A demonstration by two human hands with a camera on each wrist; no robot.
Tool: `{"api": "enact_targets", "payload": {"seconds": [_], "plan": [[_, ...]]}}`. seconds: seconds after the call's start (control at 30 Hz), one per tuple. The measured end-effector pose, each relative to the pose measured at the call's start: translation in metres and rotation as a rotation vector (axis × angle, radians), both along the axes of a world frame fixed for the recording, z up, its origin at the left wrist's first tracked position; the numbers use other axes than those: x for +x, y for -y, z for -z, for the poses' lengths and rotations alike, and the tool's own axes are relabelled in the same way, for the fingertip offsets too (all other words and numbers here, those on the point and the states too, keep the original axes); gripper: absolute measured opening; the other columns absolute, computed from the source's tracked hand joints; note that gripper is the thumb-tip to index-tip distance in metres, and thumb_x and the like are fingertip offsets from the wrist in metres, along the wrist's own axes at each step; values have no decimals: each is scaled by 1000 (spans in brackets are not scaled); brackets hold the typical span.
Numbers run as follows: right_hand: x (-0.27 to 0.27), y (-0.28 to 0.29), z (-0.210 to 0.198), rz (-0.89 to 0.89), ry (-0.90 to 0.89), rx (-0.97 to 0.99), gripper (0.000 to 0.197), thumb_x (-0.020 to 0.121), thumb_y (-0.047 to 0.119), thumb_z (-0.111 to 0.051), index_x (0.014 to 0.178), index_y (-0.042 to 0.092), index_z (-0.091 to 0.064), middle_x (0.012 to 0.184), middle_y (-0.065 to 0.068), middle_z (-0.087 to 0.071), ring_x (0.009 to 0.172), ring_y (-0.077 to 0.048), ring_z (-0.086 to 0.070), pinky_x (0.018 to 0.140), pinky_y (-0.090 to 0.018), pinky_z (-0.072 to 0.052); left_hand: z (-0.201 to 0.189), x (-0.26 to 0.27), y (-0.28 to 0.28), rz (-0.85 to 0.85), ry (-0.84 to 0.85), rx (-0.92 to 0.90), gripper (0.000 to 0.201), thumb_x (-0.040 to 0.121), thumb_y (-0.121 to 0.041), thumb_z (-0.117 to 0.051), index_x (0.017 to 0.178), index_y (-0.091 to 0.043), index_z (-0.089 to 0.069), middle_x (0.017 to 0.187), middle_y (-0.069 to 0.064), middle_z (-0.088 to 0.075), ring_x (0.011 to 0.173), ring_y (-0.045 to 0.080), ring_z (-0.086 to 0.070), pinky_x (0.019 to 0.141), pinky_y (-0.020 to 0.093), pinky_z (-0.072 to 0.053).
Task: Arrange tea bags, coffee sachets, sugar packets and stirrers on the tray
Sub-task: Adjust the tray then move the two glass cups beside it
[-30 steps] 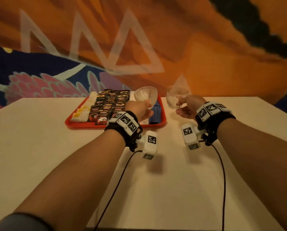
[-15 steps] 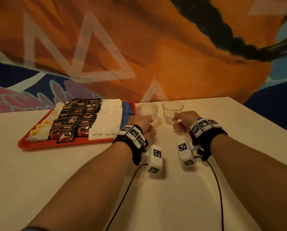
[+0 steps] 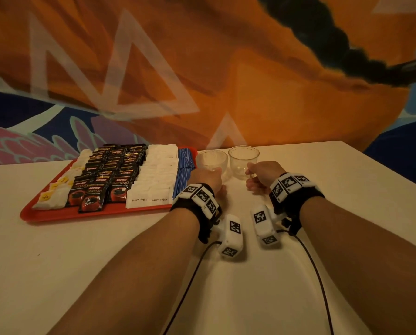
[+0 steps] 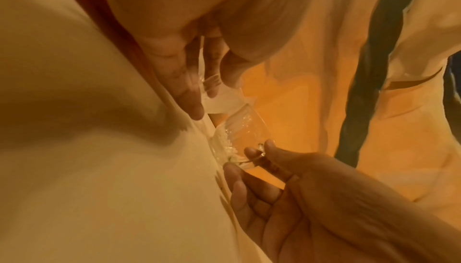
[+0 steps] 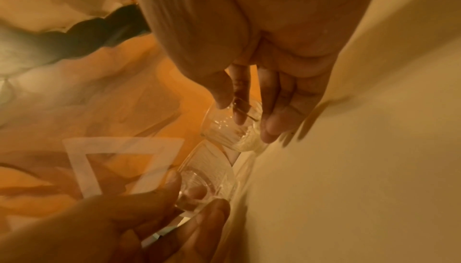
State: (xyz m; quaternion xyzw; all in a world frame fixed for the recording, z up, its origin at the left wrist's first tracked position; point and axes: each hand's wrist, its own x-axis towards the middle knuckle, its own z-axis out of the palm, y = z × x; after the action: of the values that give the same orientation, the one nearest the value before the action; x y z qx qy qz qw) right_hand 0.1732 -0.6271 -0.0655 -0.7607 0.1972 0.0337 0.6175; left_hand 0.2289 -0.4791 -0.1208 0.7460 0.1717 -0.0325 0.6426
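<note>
Two glass cups (image 3: 211,159) (image 3: 243,157) right of tray (image 3: 95,215): light, rigid, slick, breakable; left hand (image 3: 205,177) and right hand (image 3: 265,174) each pinching a handle.

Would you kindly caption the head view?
Both hands, left hand and right hand, hold clear glass cups beside the filled red plastic tray.

Likely a café or hotel refreshment corner: a bright painted mural (image 3: 226,68) behind a pale counter (image 3: 81,262), with a red tray (image 3: 100,213) of coffee sachets (image 3: 105,175).
</note>
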Motion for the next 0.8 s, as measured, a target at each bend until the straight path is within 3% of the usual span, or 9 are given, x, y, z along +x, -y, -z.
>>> {"api": "enact_targets", "payload": {"seconds": [0.13, 0.27, 0.33, 0.4, 0.47, 0.6, 0.7, 0.8], "plan": [[-3, 0, 1, -7, -9, 41, 30, 103, 30, -49, 87, 5, -52, 70, -14, -53, 55, -22, -50, 49, -25, -43, 4, 3, 0, -5, 25, -1, 77, 50, -56, -63, 111, -9, -61, 101, 13, -72, 91, 33, -71, 86, 44, -58], [-9, 4, 3, 0, 12, -27, 37, 97, 38, -58, 93, 2, -55, 87, -18, -66, 68, -27, -62, 60, -34, -53, 14, 10, -4, -9, 23, -46, 101, 35, -66, -63, 119, -11, -56, 106, 14, -69, 92, 35, -71, 85, 47, -58], [-14, 5, 2, -18, 5, -49, 38, 95, 41, -60, 95, 3, -56, 89, -15, -67, 69, -26, -62, 61, -35, -53, -4, -12, -8, 4, 8, -70, 87, 49, -61, -67, 118, -10, -55, 102, 13, -70, 89, 35, -72, 84, 47, -59], [-21, 5, 0, -34, -15, -71, 38, 95, 41, -61, 96, 4, -57, 89, -13, -66, 68, -24, -60, 60, -34, -51, -30, -44, -11, 45, -8, -103, 55, 78, -43, -67, 117, -6, -56, 102, 15, -70, 86, 33, -72, 81, 47, -61], [-28, 4, -3, -45, -31, -89, 37, 95, 39, -62, 101, 3, -58, 91, -13, -65, 69, -24, -59, 61, -34, -51, -41, -56, -13, 84, -21, -129, 35, 95, -24, -58, 121, -1, -56, 109, 21, -68, 83, 31, -69, 80, 46, -61], [-40, 2, -8, -47, -52, -124, 34, 96, 32, -60, 111, 2, -58, 100, -15, -65, 78, -28, -60, 78, -42, -56, -45, -59, -10, 56, -80, -160, 26, 99, -13, -54, 122, -2, -56, 89, 18, -61, 67, 31, -67, 78, 52, -61], [-44, 2, -9, -69, -30, -113, 26, 98, 25, -58, 120, 13, -51, 110, -13, -60, 83, -27, -59, 71, -41, -54, -42, -56, -7, 42, -98, -140, 22, 100, -12, -53, 118, 0, -59, 84, 17, -61, 66, 30, -66, 81, 50, -61], [-42, 3, -8, -73, -29, -103, 32, 98, 22, -59, 128, 16, -49, 114, -14, -58, 86, -26, -59, 63, -38, -55, -38, -48, -6, 47, -56, -124, 24, 99, -10, -54, 120, 2, -59, 97, 20, -67, 75, 29, -67, 83, 47, -60]]}}
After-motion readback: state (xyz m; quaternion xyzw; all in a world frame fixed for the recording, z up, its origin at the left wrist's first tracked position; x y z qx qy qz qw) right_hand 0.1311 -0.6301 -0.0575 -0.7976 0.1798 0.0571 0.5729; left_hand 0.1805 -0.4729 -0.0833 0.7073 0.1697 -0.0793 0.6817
